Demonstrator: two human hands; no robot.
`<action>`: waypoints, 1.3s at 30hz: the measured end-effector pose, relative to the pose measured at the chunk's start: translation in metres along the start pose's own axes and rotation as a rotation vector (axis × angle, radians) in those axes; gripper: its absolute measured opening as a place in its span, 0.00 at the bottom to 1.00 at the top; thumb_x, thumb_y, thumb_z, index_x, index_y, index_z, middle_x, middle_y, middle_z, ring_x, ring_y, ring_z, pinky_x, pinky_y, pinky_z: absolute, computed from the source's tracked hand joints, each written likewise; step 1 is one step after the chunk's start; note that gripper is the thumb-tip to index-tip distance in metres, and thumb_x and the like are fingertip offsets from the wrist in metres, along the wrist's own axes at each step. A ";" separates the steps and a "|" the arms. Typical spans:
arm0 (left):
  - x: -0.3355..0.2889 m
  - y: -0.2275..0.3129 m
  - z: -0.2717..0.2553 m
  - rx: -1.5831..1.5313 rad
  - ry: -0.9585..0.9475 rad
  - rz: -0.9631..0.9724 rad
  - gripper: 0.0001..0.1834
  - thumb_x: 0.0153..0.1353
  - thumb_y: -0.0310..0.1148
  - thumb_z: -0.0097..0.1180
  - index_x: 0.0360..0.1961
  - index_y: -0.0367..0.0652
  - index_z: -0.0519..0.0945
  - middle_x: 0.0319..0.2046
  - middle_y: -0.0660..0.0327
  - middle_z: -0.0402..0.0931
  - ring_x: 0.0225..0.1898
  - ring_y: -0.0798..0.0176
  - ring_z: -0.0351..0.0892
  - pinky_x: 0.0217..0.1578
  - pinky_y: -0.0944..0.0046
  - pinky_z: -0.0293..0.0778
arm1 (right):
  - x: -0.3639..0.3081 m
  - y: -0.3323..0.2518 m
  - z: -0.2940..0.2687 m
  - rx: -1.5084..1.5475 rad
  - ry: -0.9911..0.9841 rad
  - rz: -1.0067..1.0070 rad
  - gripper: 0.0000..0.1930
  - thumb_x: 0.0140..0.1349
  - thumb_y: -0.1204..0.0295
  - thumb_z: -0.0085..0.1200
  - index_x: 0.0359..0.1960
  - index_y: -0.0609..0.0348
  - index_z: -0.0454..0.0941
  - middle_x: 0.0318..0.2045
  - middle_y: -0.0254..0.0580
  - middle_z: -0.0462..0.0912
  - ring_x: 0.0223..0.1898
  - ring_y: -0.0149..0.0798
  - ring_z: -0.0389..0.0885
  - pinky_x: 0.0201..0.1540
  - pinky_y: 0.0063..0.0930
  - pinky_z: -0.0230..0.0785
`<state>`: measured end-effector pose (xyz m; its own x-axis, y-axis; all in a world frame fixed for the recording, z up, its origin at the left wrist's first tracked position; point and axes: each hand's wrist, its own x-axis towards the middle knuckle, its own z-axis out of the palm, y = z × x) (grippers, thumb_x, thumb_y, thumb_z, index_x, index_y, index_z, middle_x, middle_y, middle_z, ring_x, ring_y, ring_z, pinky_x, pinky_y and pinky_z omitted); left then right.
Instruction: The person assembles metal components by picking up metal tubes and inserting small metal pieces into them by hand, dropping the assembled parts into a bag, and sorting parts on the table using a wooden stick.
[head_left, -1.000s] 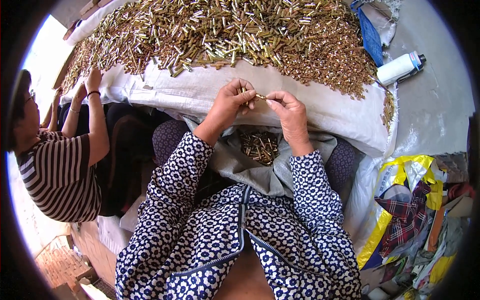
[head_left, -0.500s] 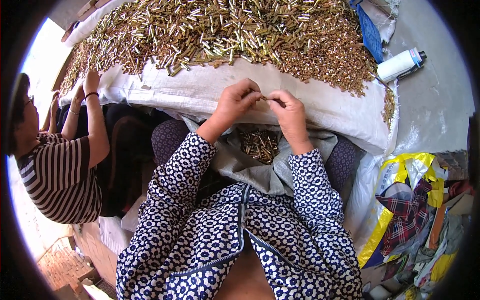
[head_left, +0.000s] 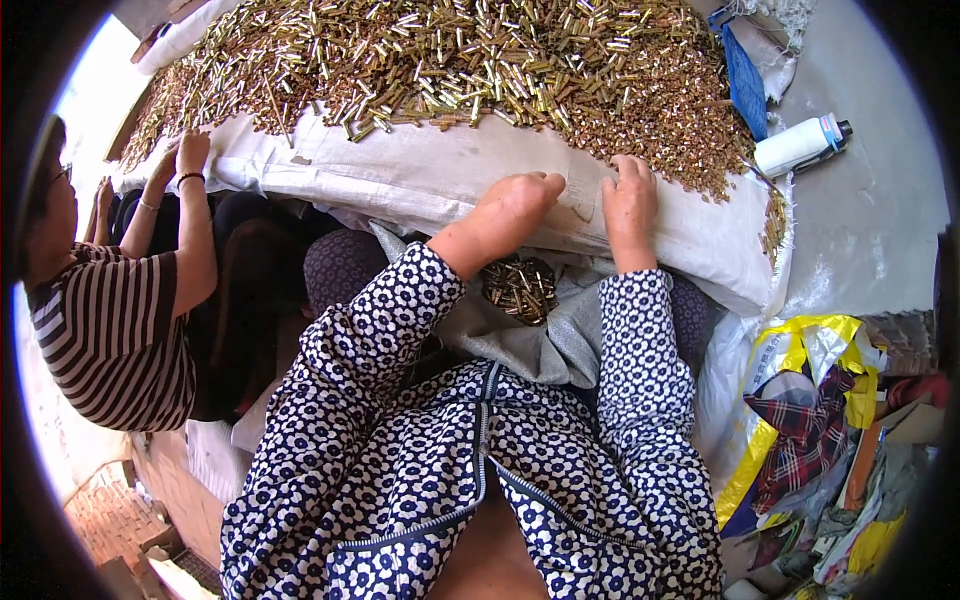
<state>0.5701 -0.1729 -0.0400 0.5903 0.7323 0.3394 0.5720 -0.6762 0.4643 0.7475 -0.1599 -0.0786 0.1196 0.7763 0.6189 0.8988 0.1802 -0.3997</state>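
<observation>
My left hand point(head_left: 508, 212) is closed over the pale cloth, thumb and forefinger pressed together at the right; anything inside is hidden. To its right, my right hand point(head_left: 630, 205) rests with fingers stretched toward the near edge of a heap of small coppery metal pieces point(head_left: 668, 125), probably nuts, thumb apart. Brass-coloured metal tubes or bolts point(head_left: 450, 65) are heaped farther back and left. Below my hands, a grey cloth point(head_left: 550, 350) across my lap holds a pile of slim metal pieces point(head_left: 520, 290).
At left, a person in a striped top point(head_left: 120, 330) works at the same covered surface point(head_left: 340, 185). A white bottle point(head_left: 797, 147) lies at the right near a blue flat piece point(head_left: 745, 80). Bags and cloths, including a plaid cloth point(head_left: 805, 445), crowd the lower right.
My hands have come apart from a small metal piece held between them. My right hand has moved right and forward to the heap's edge; my left has shifted slightly right.
</observation>
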 end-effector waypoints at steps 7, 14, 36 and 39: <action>-0.001 -0.005 0.008 -0.014 0.009 -0.076 0.06 0.51 0.28 0.48 0.23 0.37 0.65 0.22 0.46 0.71 0.28 0.40 0.71 0.27 0.50 0.67 | 0.006 0.007 0.000 -0.058 -0.179 0.009 0.06 0.51 0.78 0.44 0.29 0.61 0.73 0.32 0.48 0.76 0.36 0.46 0.73 0.40 0.38 0.67; -0.018 -0.011 0.003 -0.776 0.055 -0.483 0.05 0.58 0.29 0.50 0.30 0.38 0.70 0.22 0.60 0.74 0.20 0.68 0.74 0.18 0.69 0.70 | -0.002 -0.001 0.000 -0.012 -0.079 -0.124 0.05 0.49 0.77 0.49 0.29 0.62 0.71 0.29 0.45 0.75 0.34 0.47 0.73 0.39 0.37 0.67; -0.009 -0.023 -0.022 0.152 -0.025 0.014 0.04 0.48 0.23 0.47 0.27 0.38 0.67 0.22 0.50 0.70 0.26 0.46 0.72 0.26 0.57 0.68 | -0.010 -0.013 0.004 -0.014 -0.091 -0.146 0.05 0.48 0.77 0.48 0.29 0.58 0.74 0.30 0.42 0.76 0.36 0.44 0.73 0.39 0.33 0.68; -0.009 -0.025 -0.024 -0.041 -0.056 -0.212 0.03 0.53 0.26 0.47 0.29 0.38 0.69 0.24 0.54 0.73 0.23 0.58 0.74 0.22 0.63 0.69 | -0.010 -0.010 0.005 -0.008 -0.064 -0.142 0.04 0.48 0.78 0.48 0.28 0.58 0.73 0.30 0.42 0.75 0.36 0.44 0.73 0.39 0.33 0.68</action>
<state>0.5371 -0.1608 -0.0350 0.4906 0.8514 0.1854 0.6637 -0.5030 0.5537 0.7355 -0.1667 -0.0846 -0.0354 0.7804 0.6242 0.9082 0.2858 -0.3057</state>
